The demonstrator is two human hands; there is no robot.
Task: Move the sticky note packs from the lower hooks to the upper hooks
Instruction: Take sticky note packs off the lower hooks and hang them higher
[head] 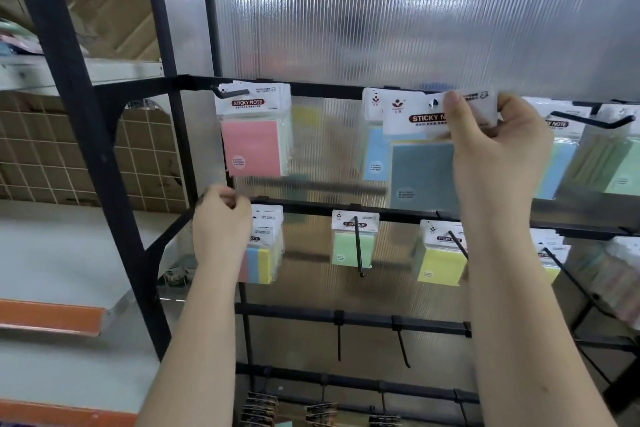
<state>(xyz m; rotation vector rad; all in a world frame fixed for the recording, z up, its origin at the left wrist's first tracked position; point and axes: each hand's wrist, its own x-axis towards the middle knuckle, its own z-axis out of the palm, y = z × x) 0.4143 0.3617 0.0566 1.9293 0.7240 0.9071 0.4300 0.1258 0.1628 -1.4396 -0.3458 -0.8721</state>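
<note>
My right hand (pixel 491 149) pinches the white header card of a blue sticky note pack (pixel 424 170) at the upper rail, its hang hole at the tip of an upper hook. Behind it hang more blue packs (pixel 375 152). A pink pack (pixel 254 146) hangs on the upper left hook (pixel 230 92). My left hand (pixel 221 229) is curled at the lower left hook, in front of a striped multicolour pack (pixel 261 263); what it grips is hidden. A green pack (pixel 349 246) and a yellow pack (pixel 438 263) hang on the lower hooks.
A black metal rack frame (pixel 86 135) stands to the left, with grey shelves beyond it. More packs hang at the right on an upper hook (pixel 588 121). Bare hooks (pixel 401 347) stick out from a rail below. Dark packs (pixel 258 409) hang at the bottom.
</note>
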